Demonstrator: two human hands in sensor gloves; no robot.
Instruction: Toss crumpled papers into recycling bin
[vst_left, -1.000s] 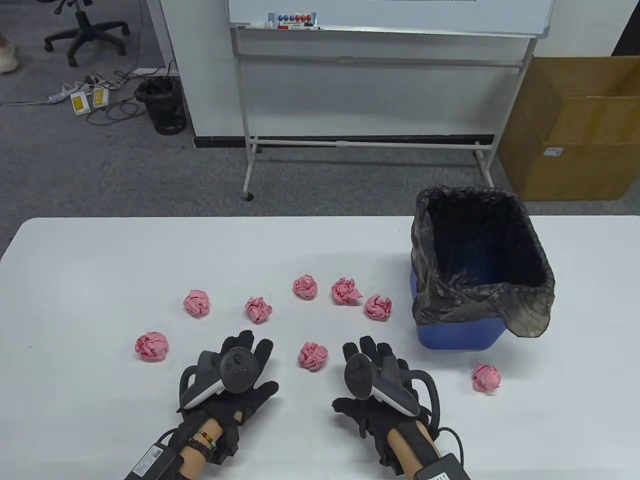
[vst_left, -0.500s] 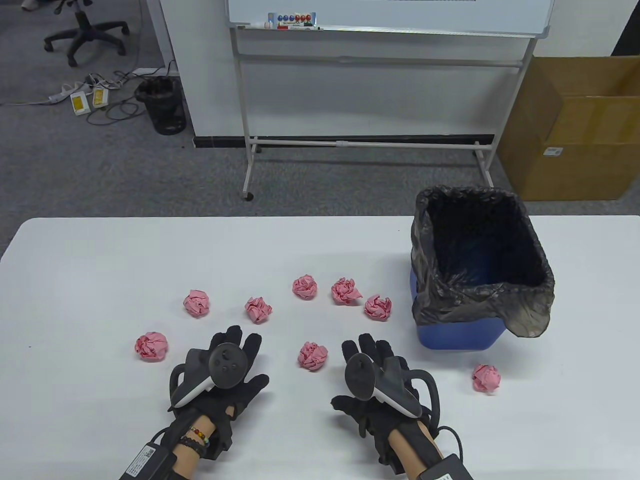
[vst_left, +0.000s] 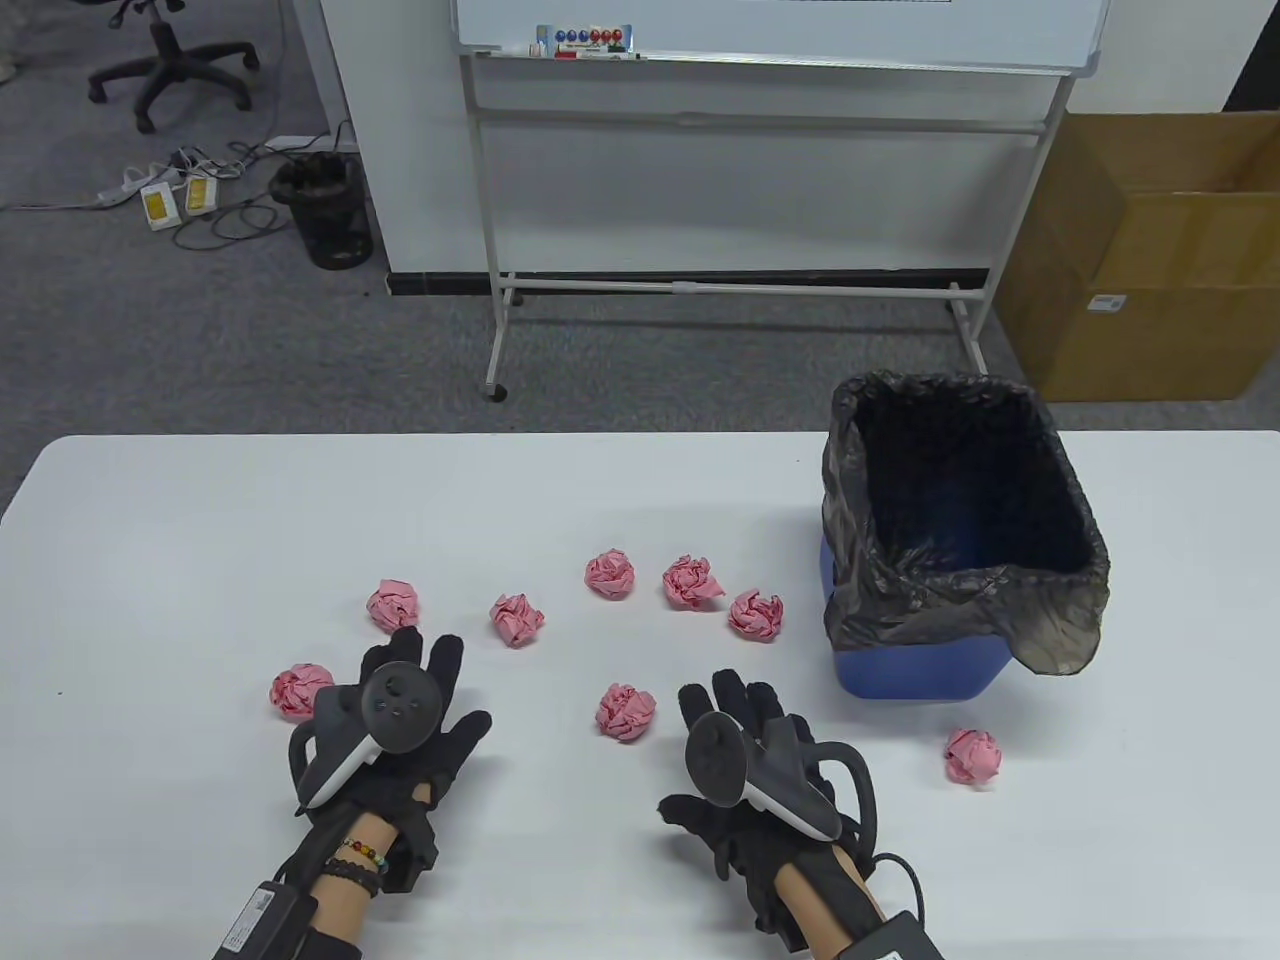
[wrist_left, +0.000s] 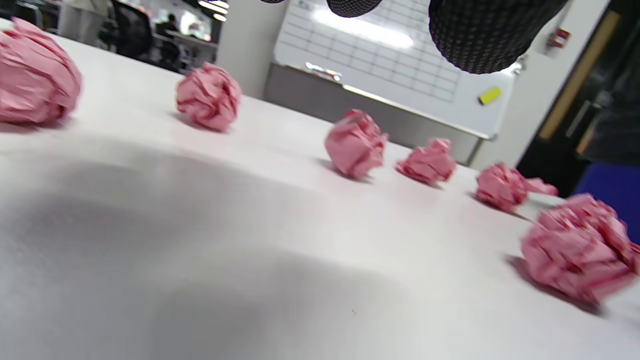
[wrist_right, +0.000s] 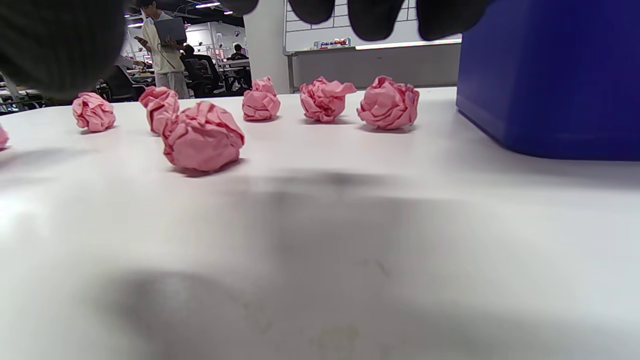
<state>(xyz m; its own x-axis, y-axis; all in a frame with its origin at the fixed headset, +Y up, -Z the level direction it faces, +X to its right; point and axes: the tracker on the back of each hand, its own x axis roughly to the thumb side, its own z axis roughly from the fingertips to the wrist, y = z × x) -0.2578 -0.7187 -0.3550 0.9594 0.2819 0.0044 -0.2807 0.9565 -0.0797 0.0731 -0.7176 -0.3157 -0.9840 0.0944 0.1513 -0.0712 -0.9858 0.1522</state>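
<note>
Since the earlier frames, only the left hand has moved, sliding left across the white table until its outer edge sits just beside the leftmost paper ball; the right hand and everything else lie as they did. Largest on the table is the blue bin, lined with a loose black bag and standing open at the right side. Eight crumpled pink paper balls lie scattered outside it: three in a short row near the bin's left wall, two further left, one between the hands, and one in front of the bin toward the right. Each is a tight, creased wad resting on the tabletop. Both hands lie flat with fingers spread and extended forward, palms down over bare table, and neither holds or touches any paper.
</note>
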